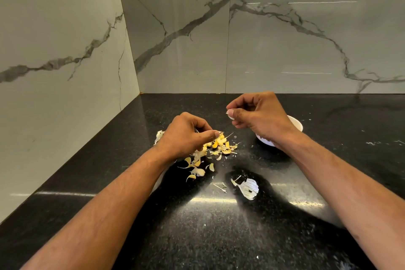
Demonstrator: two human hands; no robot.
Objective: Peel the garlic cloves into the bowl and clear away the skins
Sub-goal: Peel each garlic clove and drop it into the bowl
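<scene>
The counter [285,226] carries everything, so take the bowl [295,125] as the landmark: it sits at the back right, mostly hidden behind the right wrist. The peeling step looks to be in hand. The right hand [260,114], raised just left of the bowl, pinches a pale clove [230,114] between thumb and fingertips. The left hand [186,136], further left of the bowl and lower, has its fingers curled down into the pile of skins [219,147] (whether it grips a clove or only skin I cannot tell). Next, I judge, the clove wants stripping and dropping into the bowl, which means moving the right hand back over the rim. A large white husk [248,188] lies nearer the person than the bowl, well apart from the pile, and will need gathering too. Nothing blocks the way.
</scene>
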